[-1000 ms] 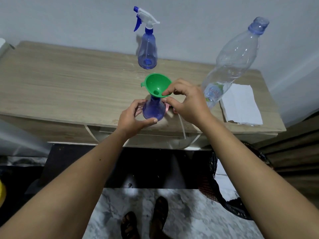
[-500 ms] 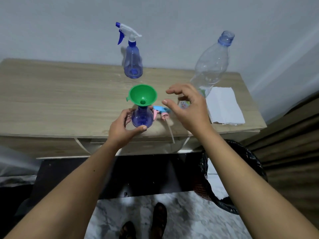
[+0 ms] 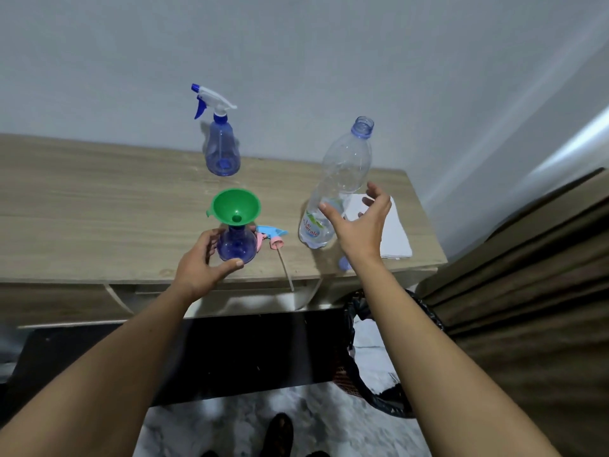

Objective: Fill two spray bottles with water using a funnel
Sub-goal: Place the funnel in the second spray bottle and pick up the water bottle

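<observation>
From the head camera, the right hand [image 3: 361, 225] has let go of the green plastic funnel [image 3: 236, 207] and moved over to the tall clear plastic water bottle [image 3: 336, 183]. Its fingers are spread wide around the bottle but not closed on it yet. That likely means pouring comes next. The funnel now sits by itself in the neck of the small blue see-through spray bottle [image 3: 237, 247]. The left hand [image 3: 201, 265] holds that bottle low down, fingers curled round it.

Its pink and blue sprayer top [image 3: 272, 235] lies just beside it. A second blue spray bottle with a white sprayer top [image 3: 221, 150] stands near the wall. All this is on a light wooden table [image 3: 99, 212], with a folded white paper towel [image 3: 393, 229] and a blue cap [image 3: 344, 264]. The wall [image 3: 296, 44] is plain, and brown curtains [image 3: 527, 291] hang at the right.
</observation>
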Demonstrator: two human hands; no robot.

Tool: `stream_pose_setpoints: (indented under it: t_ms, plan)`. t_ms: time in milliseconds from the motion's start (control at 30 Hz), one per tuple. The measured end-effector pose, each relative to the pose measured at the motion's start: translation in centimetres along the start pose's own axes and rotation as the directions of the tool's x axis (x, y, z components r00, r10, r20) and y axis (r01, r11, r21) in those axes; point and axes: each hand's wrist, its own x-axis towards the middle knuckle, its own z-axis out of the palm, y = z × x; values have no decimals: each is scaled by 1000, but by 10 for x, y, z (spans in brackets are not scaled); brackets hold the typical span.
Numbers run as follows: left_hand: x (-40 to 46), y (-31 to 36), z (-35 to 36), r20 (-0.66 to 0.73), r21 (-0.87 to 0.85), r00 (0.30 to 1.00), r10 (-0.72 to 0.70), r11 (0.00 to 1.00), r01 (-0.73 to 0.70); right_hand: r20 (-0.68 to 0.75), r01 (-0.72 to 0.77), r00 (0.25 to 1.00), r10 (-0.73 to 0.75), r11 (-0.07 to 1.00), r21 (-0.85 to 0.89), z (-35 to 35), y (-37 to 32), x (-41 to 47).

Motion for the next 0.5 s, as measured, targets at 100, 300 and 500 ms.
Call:
stream_pose_setpoints:
  t_ms: [100,300,500]
  plan:
    - [0,0,0,-13,24,1000,8,1000,-7,83,-30,996,26,999,46,4,4,12]
    - [0,2,8,-31,28,999,9,1000,-8,139,-47,990,37,997,66,9,12,20]
    - [0,1,12,-52,9,999,-10,1000,11,132,-2,991,-2,1000,30,6,10,33]
